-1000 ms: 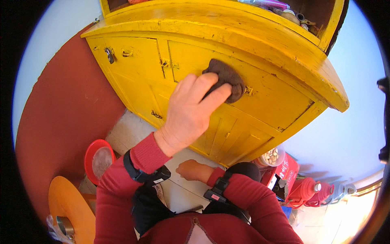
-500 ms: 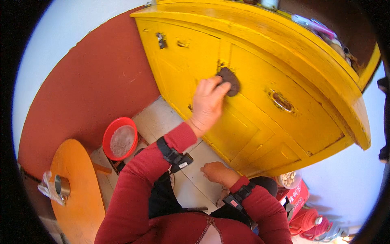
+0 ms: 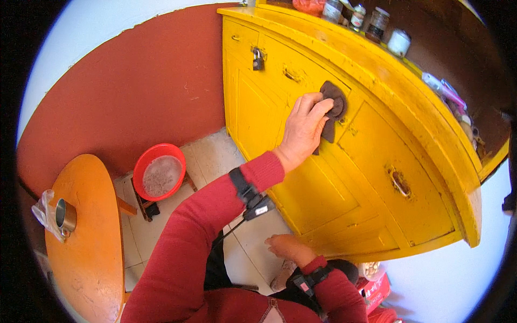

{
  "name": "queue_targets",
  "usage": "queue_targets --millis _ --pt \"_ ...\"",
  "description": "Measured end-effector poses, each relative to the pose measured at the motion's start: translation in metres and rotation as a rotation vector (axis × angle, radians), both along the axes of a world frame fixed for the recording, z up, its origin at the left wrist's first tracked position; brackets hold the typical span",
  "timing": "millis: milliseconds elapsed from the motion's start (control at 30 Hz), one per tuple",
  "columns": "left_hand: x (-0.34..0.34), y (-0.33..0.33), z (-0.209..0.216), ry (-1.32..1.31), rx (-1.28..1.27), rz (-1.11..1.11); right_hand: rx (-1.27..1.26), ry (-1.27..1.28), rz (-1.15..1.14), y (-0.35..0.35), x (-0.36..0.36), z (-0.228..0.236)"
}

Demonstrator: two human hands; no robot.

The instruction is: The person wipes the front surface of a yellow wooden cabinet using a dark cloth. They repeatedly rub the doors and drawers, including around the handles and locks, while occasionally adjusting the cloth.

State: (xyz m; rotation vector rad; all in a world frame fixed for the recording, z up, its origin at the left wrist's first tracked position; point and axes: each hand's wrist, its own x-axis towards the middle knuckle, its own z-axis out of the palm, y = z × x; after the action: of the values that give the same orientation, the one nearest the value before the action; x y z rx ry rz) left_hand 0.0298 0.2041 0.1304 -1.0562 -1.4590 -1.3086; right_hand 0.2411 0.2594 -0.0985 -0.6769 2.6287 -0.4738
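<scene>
My left hand (image 3: 301,129) reaches up to the front of a yellow wooden cabinet (image 3: 307,188). Its fingers press a bunched dark brown cloth (image 3: 336,96) against the drawer front, and one end of the cloth hangs below the palm. A metal drawer handle (image 3: 291,74) lies left of the cloth; another handle (image 3: 399,183) is farther right. Lower down, my right hand (image 3: 292,249) rests near my knee by the cabinet's base, its fingers loosely bent and apart, with nothing seen in them.
A padlock (image 3: 258,60) hangs on the left drawer. Jars (image 3: 378,24) and other small items stand on the cabinet top. At left, a red basin (image 3: 139,171) of cloudy water sits on a low stool, near an orange table (image 3: 97,264) bearing a metal cup (image 3: 67,215).
The view has shifted, so the cabinet lies farther right and more of its top shows. My left hand has moved the cloth slightly along the drawer front. My right hand stays low.
</scene>
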Motion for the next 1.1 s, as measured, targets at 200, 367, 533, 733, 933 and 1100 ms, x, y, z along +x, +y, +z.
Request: queue_targets --millis 200,367,533,733,933,1100 --pt "-0.090 -0.039 -0.050 -0.307 -0.173 0.186 -0.012 -0.015 -0.052 -0.003 -0.006 -0.006" --pt "-0.112 -0.050 -0.060 -0.355 0.188 0.056 0.089 -0.150 -0.015 -0.006 -0.007 0.000" --pt "-0.148 -0.029 -0.003 -0.297 0.097 0.140 0.007 -0.091 -0.008 -0.009 -0.007 -0.001" --pt "-0.177 -0.036 -0.030 -0.205 0.016 0.345 0.055 -0.127 0.000 -0.010 -0.009 -0.004" --pt "-0.165 -0.045 0.006 -0.343 0.162 0.224 0.096 -0.188 -0.008 -0.012 -0.008 0.001" --pt "-0.154 -0.032 0.058 -0.299 0.254 0.283 0.106 -0.206 -0.002 -0.011 -0.006 0.001"
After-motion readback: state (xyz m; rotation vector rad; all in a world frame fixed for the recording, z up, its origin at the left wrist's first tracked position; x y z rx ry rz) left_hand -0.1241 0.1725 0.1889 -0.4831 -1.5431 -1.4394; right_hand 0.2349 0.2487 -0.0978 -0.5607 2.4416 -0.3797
